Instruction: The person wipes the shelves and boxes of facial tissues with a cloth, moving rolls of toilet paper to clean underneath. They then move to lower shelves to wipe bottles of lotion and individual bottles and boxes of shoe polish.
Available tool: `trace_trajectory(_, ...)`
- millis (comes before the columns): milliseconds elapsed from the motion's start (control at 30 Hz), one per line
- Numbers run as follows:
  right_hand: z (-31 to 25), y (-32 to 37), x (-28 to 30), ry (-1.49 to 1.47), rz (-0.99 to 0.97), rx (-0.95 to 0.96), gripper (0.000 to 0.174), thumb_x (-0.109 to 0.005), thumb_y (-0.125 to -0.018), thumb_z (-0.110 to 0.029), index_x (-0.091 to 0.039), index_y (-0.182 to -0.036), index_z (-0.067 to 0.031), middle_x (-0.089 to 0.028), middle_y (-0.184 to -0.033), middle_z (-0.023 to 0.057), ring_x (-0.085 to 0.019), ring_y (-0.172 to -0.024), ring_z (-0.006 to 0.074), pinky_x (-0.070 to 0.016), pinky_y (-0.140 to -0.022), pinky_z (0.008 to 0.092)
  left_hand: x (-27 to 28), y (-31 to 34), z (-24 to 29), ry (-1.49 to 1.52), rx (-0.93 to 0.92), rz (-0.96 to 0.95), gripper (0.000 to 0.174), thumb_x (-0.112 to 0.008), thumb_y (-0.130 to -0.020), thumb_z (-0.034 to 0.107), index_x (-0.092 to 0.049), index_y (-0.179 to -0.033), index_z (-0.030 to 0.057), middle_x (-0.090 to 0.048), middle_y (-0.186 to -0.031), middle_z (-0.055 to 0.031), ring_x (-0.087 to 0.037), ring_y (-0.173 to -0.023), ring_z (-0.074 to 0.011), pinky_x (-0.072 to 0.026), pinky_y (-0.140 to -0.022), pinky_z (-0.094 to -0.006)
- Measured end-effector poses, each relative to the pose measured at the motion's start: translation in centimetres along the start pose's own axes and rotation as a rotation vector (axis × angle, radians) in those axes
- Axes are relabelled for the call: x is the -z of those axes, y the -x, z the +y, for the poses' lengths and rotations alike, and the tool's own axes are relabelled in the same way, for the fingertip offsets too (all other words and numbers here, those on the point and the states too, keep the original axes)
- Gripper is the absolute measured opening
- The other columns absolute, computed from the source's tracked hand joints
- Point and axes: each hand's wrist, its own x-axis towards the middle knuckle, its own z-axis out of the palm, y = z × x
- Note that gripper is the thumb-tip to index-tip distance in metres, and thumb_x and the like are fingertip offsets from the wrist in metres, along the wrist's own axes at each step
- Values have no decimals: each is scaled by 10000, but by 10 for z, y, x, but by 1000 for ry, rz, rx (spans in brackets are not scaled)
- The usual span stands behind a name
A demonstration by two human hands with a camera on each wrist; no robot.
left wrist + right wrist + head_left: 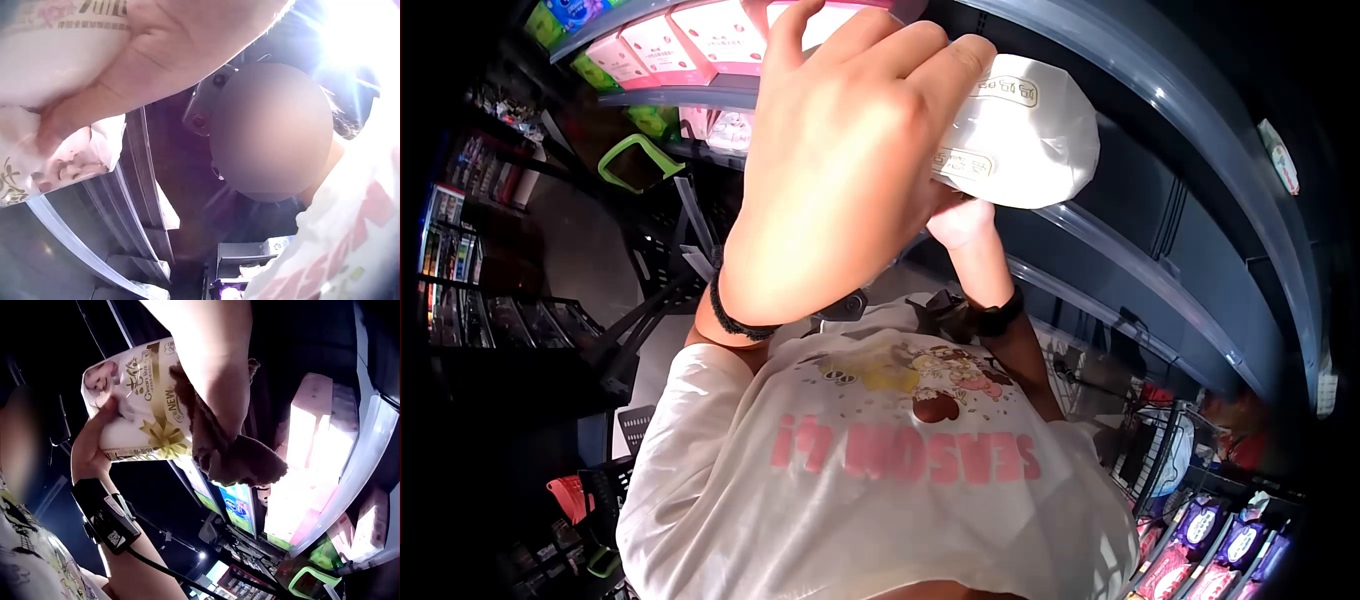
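Package: A white, soft-wrapped package with a gold ribbon print and a baby photo (134, 428) is held aloft, upper centre-right of the head view.
Left hand: The left hand (830, 170) grips the package, its thumb against the wrapper near the photo.
Right hand: The right hand (965, 222) is under the package in the head view; its fingers are hidden, so whether they are closed cannot be told.
Cloth: A dark brown, ragged-edged cloth (240, 462) lies between the right hand and the printed wrapper.
Shelves: Pink-and-white cardboard boxes (665, 50) stand upper left; a curved grey shelf edge (1165, 100) sweeps across the upper right.
Handling: The thin wrapper probably creases easily; a broad, light grip, support from beneath and gentle, even contact from the cloth would serve best.
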Motion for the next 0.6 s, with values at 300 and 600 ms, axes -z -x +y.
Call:
trace_trajectory(300, 39, 8, 5, -123, 84, -200, 491, -362, -897, -374, -370, -1259, -43, -442, -1243, 121, -470, -1103, 264, -404, -922, 419, 5, -4, 3, 55, 91, -22, 650, -737, -649, 141, -384, -1190, 65, -560, -1013, -83, -564, -859, -266, -425, -837, -371)
trace_trajectory(600, -8, 8, -11, -314, -22, 138, 495, -321, -902, -343, -352, -1278, -23, -363, -1324, 157, -330, -1229, 299, -228, -1031, 459, -47, 42, -36, 808, 519, 198, 563, -703, -706, 95, -404, -1160, -50, -563, -1034, -149, -557, -952, -196, -454, -807, -292)
